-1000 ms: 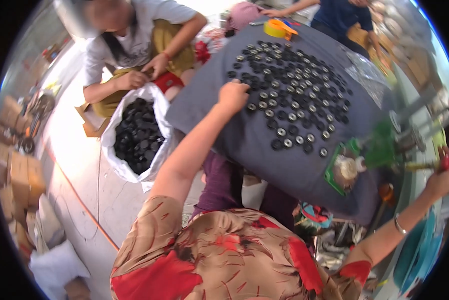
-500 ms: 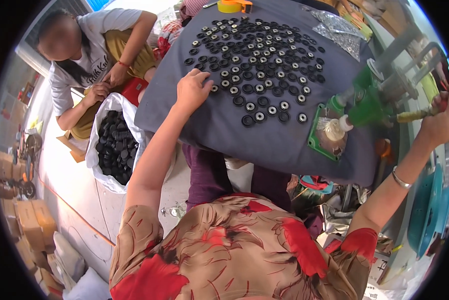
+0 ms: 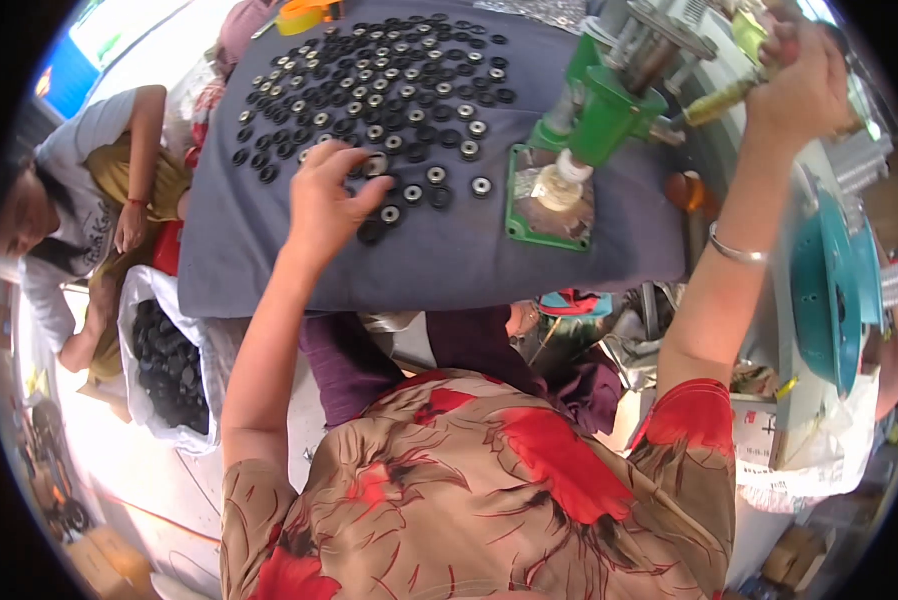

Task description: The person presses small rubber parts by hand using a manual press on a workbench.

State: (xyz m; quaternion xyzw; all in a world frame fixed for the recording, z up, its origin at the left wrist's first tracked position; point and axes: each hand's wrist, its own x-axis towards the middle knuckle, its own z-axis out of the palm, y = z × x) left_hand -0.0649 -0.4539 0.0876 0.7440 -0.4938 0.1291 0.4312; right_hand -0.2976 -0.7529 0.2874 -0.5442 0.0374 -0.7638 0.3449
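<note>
My left hand (image 3: 321,205) is over the near part of the cloth-covered table, thumb and forefinger curved round a black disc with a metal centre (image 3: 374,165). Its fingertips meet the disc's edge. Around it lie many similar round black pieces (image 3: 416,152), some with silvery metal centres, others plain black. At the upper right my right hand (image 3: 797,85) is wrapped round the yellowish lever handle (image 3: 721,102) of a green hand press (image 3: 614,115). Under the press's white plunger, a pale round die (image 3: 557,188) sits on the green-edged base plate (image 3: 549,240).
A white sack (image 3: 207,425) full of black discs stands left of the table, beside a seated person (image 3: 74,220). Yellow tape (image 3: 299,17) lies on the far edge. Teal round basins (image 3: 824,290) are at the right, with a clear bag (image 3: 539,10) at the back.
The view has turned rightward. My left hand has moved right, from the pieces' left edge to the disc now between its fingers. My right hand still grips the lever.
</note>
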